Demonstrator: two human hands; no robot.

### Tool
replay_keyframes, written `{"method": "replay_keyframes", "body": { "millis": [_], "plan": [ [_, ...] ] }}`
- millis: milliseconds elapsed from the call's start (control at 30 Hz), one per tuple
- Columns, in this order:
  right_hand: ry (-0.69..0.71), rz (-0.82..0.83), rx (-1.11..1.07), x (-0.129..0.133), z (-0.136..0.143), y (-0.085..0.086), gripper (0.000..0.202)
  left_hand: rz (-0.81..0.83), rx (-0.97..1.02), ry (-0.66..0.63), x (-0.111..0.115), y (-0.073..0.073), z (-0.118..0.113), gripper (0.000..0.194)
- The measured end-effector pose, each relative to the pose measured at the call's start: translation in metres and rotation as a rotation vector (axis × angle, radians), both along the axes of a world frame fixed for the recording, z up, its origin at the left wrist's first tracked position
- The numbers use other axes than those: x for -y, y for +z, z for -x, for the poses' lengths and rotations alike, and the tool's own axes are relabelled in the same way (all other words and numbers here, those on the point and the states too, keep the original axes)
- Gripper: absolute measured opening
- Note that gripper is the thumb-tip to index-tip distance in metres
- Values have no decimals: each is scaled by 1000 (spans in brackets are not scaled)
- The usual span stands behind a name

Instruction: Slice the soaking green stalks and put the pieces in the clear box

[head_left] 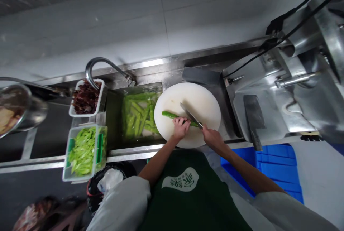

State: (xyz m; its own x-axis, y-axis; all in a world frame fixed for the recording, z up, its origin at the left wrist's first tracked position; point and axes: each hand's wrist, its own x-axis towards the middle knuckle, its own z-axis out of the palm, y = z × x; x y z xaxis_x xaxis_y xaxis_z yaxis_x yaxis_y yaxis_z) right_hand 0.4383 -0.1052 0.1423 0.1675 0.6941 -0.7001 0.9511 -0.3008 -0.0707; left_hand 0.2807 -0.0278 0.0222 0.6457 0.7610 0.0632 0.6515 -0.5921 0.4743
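A round white cutting board [188, 96] lies beside the sink. Across it stretches a long green vegetable [168, 114], its left end sticking out past my fingers. My left hand [181, 127] presses on the vegetable near its middle, fingers bent over it. In my right hand [211, 136] is the handle of a knife [190, 112], closed in my fingers. The blade points up and to the left, and crosses the vegetable just right of my left hand. More green pieces [141, 114] lie in water in the sink, left of the board.
Left of the sink stand a tub of dark red leaves [86, 97] and a tub of sliced greens [82, 150]. A faucet [107, 64] arches behind them. At the right are a metal machine [295, 98], a cleaver [254, 114] and a blue bin [278, 166].
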Motion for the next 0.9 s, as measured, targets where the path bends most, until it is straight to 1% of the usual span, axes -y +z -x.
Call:
{"method": "replay_keyframes", "body": {
  "millis": [67, 167, 267, 333, 433, 533, 633, 700, 767, 833, 900],
  "plan": [
    [13, -12, 19, 0, 1, 5, 37, -4, -10, 19, -2, -1, 7, 25],
    [33, -24, 51, 4, 6, 19, 40, 8, -32, -9, -3, -3, 12, 24],
    [44, -22, 46, 8, 18, 31, 41, 19, -42, -8, -2, -4, 12, 24],
    [46, -23, 45, 9, 25, 34, 41, 32, -41, -4, -2, -4, 10, 25],
    [30, -23, 53, 5, 34, 28, 41, 56, -29, 0, 0, -4, 8, 24],
    [-24, -36, 35, -4, 41, 13, 39, 64, -10, -2, -1, -4, 9, 24],
    [-75, -34, 4, -16, 45, 1, 36, 51, 3, 33, -7, -2, 18, 24],
    [-85, -29, -3, -22, 45, 0, 35, 35, 3, 56, -15, 0, 26, 25],
    [-81, -37, 1, -24, 44, 8, 33, 23, -1, 35, -22, 1, 33, 26],
    [-76, -63, 15, -24, 46, 21, 30, 18, -6, 3, -27, 2, 36, 25],
    [-63, -84, 18, -22, 50, 34, 29, 13, -12, 2, -29, 2, 36, 25]
  ]
}}
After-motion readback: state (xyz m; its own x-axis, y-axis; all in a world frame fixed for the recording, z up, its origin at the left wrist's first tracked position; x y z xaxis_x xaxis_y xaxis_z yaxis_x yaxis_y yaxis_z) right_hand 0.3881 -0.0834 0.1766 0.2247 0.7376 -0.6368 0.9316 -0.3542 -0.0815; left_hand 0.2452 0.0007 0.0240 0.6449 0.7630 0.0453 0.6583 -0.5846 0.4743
